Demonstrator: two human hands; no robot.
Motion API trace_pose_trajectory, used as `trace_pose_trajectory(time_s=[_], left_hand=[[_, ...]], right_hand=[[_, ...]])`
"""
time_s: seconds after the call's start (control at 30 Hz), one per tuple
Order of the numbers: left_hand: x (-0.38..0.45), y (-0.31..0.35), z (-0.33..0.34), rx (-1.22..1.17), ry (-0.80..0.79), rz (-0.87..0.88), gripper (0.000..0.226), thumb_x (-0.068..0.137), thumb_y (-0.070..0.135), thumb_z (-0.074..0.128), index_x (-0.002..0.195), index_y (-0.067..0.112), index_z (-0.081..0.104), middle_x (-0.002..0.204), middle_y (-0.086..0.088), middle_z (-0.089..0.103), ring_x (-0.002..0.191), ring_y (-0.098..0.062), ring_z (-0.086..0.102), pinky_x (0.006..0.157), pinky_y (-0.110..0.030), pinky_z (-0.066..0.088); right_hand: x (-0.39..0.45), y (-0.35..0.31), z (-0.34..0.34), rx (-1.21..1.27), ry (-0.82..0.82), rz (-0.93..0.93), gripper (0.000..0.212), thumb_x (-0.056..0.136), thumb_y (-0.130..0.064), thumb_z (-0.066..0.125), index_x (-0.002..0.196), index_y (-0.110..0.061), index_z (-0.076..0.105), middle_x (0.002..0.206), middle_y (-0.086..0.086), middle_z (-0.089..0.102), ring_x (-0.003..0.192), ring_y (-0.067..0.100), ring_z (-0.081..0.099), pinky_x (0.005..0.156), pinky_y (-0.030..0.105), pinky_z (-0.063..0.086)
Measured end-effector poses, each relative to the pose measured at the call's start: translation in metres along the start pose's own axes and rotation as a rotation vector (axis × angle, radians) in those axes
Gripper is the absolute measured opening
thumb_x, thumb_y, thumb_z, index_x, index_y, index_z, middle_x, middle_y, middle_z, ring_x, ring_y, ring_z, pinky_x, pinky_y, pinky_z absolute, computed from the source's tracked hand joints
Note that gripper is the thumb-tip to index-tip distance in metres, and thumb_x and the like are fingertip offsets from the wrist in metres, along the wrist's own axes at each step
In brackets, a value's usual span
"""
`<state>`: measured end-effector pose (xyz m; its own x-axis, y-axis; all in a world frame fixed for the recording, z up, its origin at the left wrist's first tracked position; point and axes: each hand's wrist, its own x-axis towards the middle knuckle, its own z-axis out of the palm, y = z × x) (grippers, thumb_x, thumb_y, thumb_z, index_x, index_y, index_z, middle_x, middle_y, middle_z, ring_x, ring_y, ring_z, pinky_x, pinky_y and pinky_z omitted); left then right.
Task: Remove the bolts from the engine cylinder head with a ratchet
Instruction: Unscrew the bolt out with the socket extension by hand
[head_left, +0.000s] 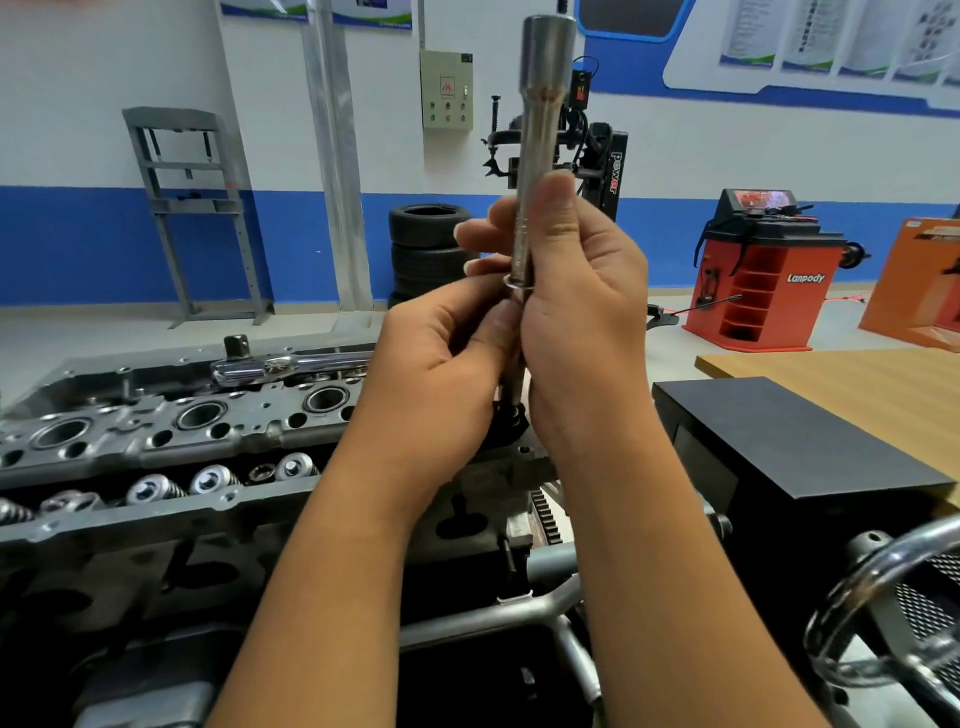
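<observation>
My right hand (576, 312) grips a long silver socket extension (540, 130) upright in front of me, its wide end pointing up. Below it, my left hand (441, 358) pinches a long bolt (511, 402) that hangs out of the extension's lower end, with a washer (514, 285) at the joint. The grey cylinder head (171, 431) lies on the stand at left, with open bores and valve springs showing. A chrome ratchet (280, 364) rests on top of the head behind my left hand.
A black box (789, 436) sits to the right on a wooden table (852, 379). A chrome handwheel (883, 613) of the stand is at lower right. Stacked tyres (426, 249), a tyre changer (597, 166) and a red wheel balancer (753, 275) stand behind.
</observation>
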<state>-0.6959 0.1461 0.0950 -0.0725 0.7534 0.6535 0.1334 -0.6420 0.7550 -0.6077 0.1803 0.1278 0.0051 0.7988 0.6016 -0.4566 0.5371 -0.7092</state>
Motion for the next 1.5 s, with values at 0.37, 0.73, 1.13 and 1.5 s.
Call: trace_pose_trajectory(time_s=[0.37, 0.73, 1.13, 1.5], left_hand=[[0.001, -0.002, 0.003, 0.035, 0.042, 0.014, 0.024, 0.105, 0.016, 0.062, 0.111, 0.036, 0.072, 0.102, 0.003, 0.080, 0.098, -0.017, 0.076, 0.088, -0.041, 0.064], [0.002, -0.002, 0.004, 0.080, 0.125, -0.001, 0.025, 0.096, 0.004, 0.071, 0.105, 0.027, 0.074, 0.093, 0.006, 0.080, 0.087, -0.012, 0.077, 0.072, -0.027, 0.063], [0.002, -0.002, 0.005, 0.128, 0.171, 0.011, 0.029, 0.091, 0.005, 0.075, 0.096, 0.033, 0.071, 0.087, 0.010, 0.076, 0.075, -0.008, 0.073, 0.061, -0.022, 0.061], [0.002, 0.001, 0.007, 0.067, 0.137, 0.016, 0.024, 0.101, 0.008, 0.065, 0.101, 0.030, 0.071, 0.094, 0.005, 0.078, 0.085, -0.011, 0.075, 0.073, -0.024, 0.062]], right_hand=[[-0.003, 0.000, 0.001, -0.015, 0.021, -0.030, 0.023, 0.104, -0.027, 0.059, 0.092, -0.009, 0.065, 0.082, 0.009, 0.076, 0.076, 0.022, 0.071, 0.079, 0.041, 0.060], [-0.006, -0.002, 0.004, 0.043, 0.026, -0.002, 0.019, 0.099, -0.026, 0.068, 0.091, -0.013, 0.057, 0.077, 0.013, 0.075, 0.065, 0.022, 0.070, 0.062, 0.044, 0.060], [-0.008, -0.002, 0.006, 0.086, 0.005, 0.036, 0.019, 0.100, -0.027, 0.066, 0.098, -0.014, 0.053, 0.085, 0.021, 0.076, 0.064, 0.026, 0.070, 0.055, 0.041, 0.058], [-0.005, 0.000, 0.005, 0.109, 0.017, 0.055, 0.019, 0.103, -0.031, 0.063, 0.100, -0.013, 0.061, 0.092, 0.022, 0.076, 0.074, 0.026, 0.069, 0.080, 0.065, 0.058]])
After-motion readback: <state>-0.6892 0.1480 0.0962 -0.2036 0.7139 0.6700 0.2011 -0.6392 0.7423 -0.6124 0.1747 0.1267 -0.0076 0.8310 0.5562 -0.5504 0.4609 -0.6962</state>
